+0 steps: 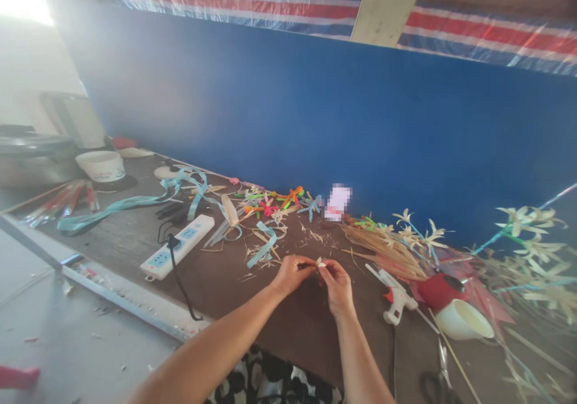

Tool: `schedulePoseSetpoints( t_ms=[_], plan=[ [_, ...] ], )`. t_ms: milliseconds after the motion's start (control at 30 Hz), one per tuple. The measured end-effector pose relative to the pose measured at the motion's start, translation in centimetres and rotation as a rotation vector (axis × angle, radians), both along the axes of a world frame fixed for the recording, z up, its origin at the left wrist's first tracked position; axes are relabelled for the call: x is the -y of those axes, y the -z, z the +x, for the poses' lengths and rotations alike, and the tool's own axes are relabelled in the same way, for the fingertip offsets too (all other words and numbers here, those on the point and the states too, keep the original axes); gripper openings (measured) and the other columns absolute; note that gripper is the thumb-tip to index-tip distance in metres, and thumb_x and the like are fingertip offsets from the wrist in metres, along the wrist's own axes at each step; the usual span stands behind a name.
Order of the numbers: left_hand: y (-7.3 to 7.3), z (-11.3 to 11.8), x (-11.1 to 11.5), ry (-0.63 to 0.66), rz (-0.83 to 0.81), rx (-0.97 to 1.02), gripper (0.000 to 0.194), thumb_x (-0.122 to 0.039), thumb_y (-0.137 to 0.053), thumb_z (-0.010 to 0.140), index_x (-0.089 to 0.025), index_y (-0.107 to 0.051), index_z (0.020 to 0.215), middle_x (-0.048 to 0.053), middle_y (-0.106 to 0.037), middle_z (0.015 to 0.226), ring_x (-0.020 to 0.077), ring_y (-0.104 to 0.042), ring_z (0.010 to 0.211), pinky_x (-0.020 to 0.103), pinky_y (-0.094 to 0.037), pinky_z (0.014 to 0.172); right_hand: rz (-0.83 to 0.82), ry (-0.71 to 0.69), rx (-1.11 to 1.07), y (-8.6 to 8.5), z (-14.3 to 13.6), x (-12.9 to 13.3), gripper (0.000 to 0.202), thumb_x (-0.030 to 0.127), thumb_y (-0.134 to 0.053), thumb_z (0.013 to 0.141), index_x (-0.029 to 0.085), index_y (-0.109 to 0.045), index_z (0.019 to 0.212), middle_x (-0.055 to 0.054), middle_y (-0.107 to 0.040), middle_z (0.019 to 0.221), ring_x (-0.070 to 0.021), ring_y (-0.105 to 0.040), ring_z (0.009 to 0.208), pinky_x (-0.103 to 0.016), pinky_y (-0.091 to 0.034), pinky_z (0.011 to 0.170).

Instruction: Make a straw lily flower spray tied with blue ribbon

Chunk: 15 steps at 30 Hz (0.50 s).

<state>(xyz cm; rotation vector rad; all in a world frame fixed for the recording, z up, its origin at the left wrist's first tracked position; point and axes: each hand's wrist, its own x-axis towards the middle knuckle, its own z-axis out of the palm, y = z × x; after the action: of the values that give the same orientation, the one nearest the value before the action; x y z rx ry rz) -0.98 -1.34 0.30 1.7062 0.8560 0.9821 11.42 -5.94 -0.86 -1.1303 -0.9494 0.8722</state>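
Over the middle of the brown table, my left hand (294, 273) and my right hand (337, 282) meet at the fingertips. Both pinch a small pale piece (320, 263), which looks like a scrap of straw or husk; its exact kind is too small to make out. Just beyond my hands lie pale shavings and a curl of light blue ribbon (264, 249). To the right of my right hand a white glue gun (396, 299) with a red trigger rests on the table. Bundled dry straw strips (383, 244) lie behind it.
A white power strip (180, 247) with a black plug sits left. Pale artificial flowers (534, 232), a tipped white cup (464, 320) and scissors (442, 371) are on the right. Colourful pipe-cleaner shapes (270, 205) line the back, below a blue panel (288, 109). A white bowl (101, 166) stands far left.
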Motion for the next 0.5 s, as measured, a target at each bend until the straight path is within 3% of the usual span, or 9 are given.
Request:
schedulePoseSetpoints(
  t_ms=[300,500],
  plan=[
    [0.01,-0.15,0.12,-0.04,0.038,-0.004,0.028,-0.033,-0.053,0.07,-0.016,-0.067,0.087,0.004,-0.067,0.071,0.0143,-0.057,0.062,0.023,-0.042,0.06,-0.003,-0.017,0.028,-0.28,-0.07,0.19,0.02,0.036,-0.061,0.066,0.018,-0.057,0.075,0.001,-0.055,0.068,-0.0091,-0.046,0.053,-0.019,-0.036,0.043],
    [0.04,-0.24,0.14,-0.054,-0.021,-0.012,0.026,-0.032,-0.054,0.069,-0.015,-0.067,0.084,0.004,-0.067,0.072,0.0159,-0.058,0.064,0.024,-0.045,0.061,-0.012,-0.006,0.074,-0.34,-0.17,0.21,0.021,0.034,-0.064,0.063,0.018,-0.058,0.074,0.002,-0.053,0.061,-0.0084,-0.043,0.048,-0.019,-0.034,0.041]
  ],
)
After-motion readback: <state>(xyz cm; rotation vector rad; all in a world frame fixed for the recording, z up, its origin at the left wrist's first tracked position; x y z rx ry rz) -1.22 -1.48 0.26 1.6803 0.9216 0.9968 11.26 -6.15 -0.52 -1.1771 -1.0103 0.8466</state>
